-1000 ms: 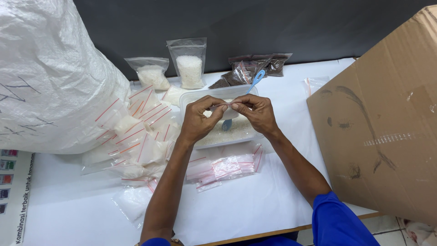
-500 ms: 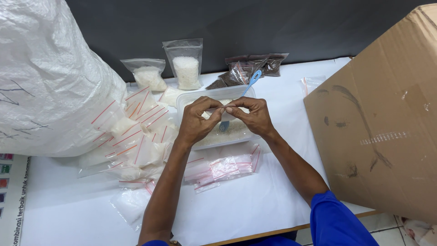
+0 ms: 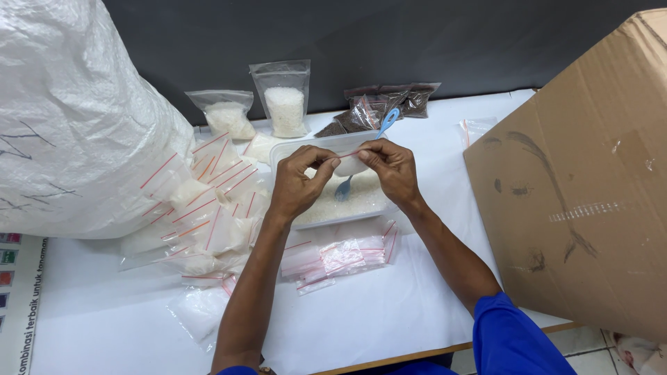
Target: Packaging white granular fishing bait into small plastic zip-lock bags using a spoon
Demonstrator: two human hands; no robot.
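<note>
Above the clear plastic tub (image 3: 306, 149), both hands are pinching the top edge of a small zip bag (image 3: 347, 161) between them. The left hand (image 3: 300, 182) is clenching its thumb and fingers on the bag's left end; the right hand (image 3: 389, 167) is doing the same on the right end, so each grip is grasping the bag. The bag is hanging just between the two sets of fingertips, its red seal line running from one hand to the other, and its white filling is sagging below.

Under it the tub is lying on the white table (image 3: 389, 312), shallow, rectangular and see-through, with fine white grains spreading across its bottom. A light blue plastic spoon (image 3: 383, 125) is leaning in the tub, its bowl dipping into the grains and its handle poking past the far rim.

Left of the tub, a heap of filled bags (image 3: 208, 208) with red seal lines is piling against a big woven white sack (image 3: 76, 118). Near the person, flat empty zip bags (image 3: 340, 257) are lying in a loose fan just beside the tub. Two upright clear pouches (image 3: 281, 101) of white grains are standing by the dark wall, and crinkly packets of dark grains (image 3: 389, 101) are lying beside them. A brown cardboard box (image 3: 590, 194), scuffed and taped, is filling the right side.
</note>
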